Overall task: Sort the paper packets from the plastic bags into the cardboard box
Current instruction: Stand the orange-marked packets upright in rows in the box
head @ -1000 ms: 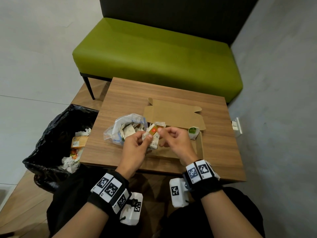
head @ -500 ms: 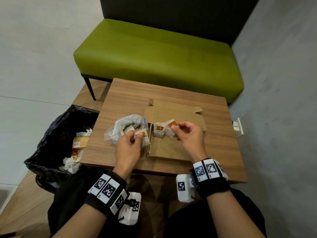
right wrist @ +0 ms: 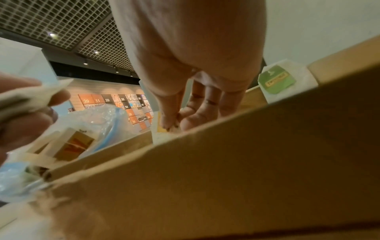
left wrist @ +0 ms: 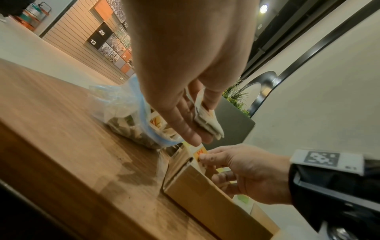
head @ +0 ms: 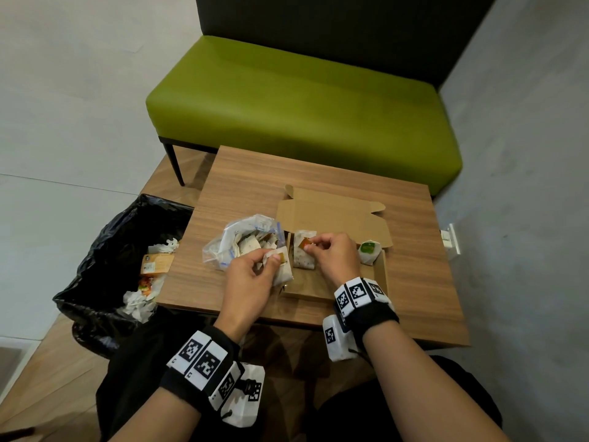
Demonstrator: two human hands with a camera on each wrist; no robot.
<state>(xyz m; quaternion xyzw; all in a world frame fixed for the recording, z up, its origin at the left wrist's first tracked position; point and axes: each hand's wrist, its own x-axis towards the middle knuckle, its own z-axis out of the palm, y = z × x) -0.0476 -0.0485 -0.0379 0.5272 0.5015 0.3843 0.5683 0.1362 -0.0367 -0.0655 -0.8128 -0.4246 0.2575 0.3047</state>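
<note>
The right hand (head: 331, 255) pinches an upright packet (head: 304, 252) at the box's (head: 381, 275) left wall, while the left hand (head: 251, 275) grips more packets (head: 282, 266).

One wooden table (head: 414, 266) carries one open brown cardboard box (head: 331, 215) and one clear plastic bag with a blue zip edge (head: 242, 231). The bag holds many white paper packets, too jumbled to count. Three white paper packets are out of the bag: one with an orange label (head: 282, 266) in the left hand (head: 247, 275), one with an orange label (head: 302, 253) under the right hand (head: 334, 256), and one with a green label (head: 368, 250) in the box. Beside the table is one black bin bag (head: 105, 250). Behind it is one green padded bench (head: 302, 106). Two hands are in view.
</note>
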